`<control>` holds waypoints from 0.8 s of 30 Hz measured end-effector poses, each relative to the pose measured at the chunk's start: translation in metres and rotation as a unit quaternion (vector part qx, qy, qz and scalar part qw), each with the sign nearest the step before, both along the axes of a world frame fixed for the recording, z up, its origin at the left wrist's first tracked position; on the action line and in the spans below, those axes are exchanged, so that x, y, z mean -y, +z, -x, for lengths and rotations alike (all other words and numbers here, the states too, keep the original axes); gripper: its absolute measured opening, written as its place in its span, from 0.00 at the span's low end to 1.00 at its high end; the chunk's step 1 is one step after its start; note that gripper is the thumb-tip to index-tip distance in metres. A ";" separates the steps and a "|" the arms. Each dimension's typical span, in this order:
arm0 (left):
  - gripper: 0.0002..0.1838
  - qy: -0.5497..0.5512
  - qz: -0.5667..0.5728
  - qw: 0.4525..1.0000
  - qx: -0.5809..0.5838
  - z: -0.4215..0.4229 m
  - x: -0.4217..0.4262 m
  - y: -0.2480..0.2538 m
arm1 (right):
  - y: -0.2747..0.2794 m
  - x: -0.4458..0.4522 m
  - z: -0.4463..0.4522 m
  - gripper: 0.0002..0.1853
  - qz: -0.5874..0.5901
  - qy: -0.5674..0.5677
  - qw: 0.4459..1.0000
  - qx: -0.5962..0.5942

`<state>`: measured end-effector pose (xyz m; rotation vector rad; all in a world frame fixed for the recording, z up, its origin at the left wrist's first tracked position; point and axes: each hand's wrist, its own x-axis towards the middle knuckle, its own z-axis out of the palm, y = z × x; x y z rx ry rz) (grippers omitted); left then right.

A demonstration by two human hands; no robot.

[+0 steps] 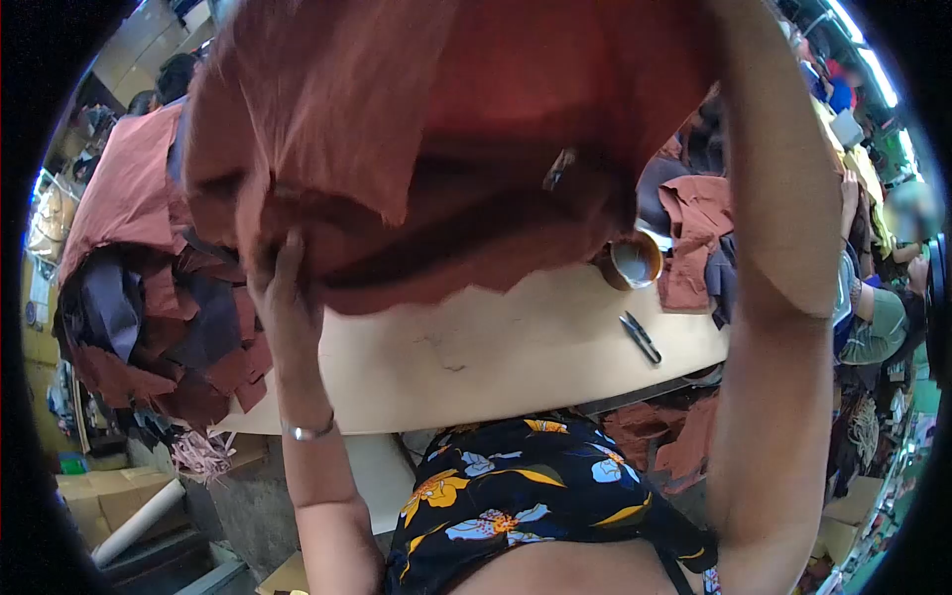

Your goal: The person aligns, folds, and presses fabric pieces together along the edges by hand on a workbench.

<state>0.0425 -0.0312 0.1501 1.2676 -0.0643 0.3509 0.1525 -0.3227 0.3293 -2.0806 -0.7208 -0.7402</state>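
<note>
A large reddish-brown piece of cloth [347,109] is raised over the table and fills the upper middle of the view. My left hand [286,278] is closed on its lower left edge, fingers partly covered by the folds. My right arm reaches up along the right side, and its hand is beyond the top of the view. Below the cloth's ragged lower edge lies a pair of thread snips [641,339] on the pale table [476,367]. Near the cloth's right end stands a small brown bowl [633,264] with something pale inside.
Reddish-brown and dark cloth pieces [129,307] are heaped at the left. More pieces [694,238] lie at the table's right, with others [659,436] below its front edge. Other people [878,317] are at the far right.
</note>
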 end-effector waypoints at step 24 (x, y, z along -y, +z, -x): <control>0.13 0.280 -0.644 0.710 0.035 0.039 -0.148 -0.122 | -0.218 0.042 0.155 0.41 -0.013 -0.118 0.950 -0.288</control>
